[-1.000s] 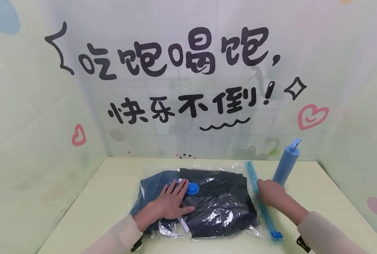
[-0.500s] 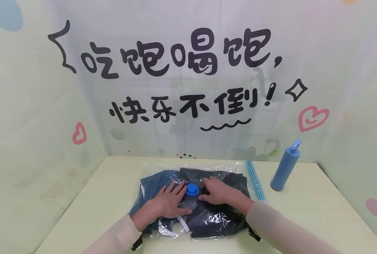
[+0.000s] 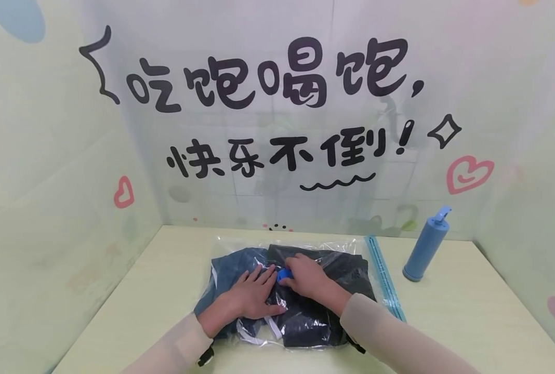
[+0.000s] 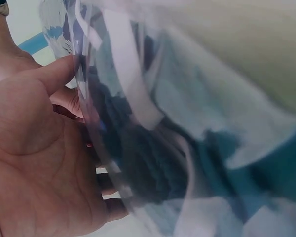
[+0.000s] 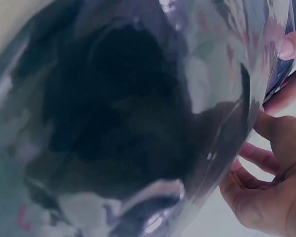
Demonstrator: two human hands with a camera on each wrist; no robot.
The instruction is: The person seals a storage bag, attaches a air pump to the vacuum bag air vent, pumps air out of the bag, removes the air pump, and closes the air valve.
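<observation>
A clear plastic vacuum storage bag (image 3: 321, 332) lies flat on the table with folded dark and blue clothes inside. My left hand (image 3: 254, 298) rests on it with straight, spread fingers, just left of the blue valve cap (image 3: 283, 274). From the other side my right hand (image 3: 307, 278) pinches that cap between thumb and fingers, partly covering it. In the left wrist view the palm of my left hand (image 4: 39, 158) shows beside the shiny plastic. Curled fingers of my right hand (image 5: 271, 182) appear at the bag's edge in the right wrist view; the cap is hidden there.
A blue hand pump (image 3: 426, 250) stands on the table (image 3: 474, 311) to the right of the bag. The bag's teal zip strip (image 3: 384, 275) runs along its right side. A printed cloth backdrop (image 3: 277, 208) encloses the table at the back and sides.
My right hand has left the zip strip beside the pump, moved left across the bag and taken hold of the valve cap. My left hand has stayed on the bag.
</observation>
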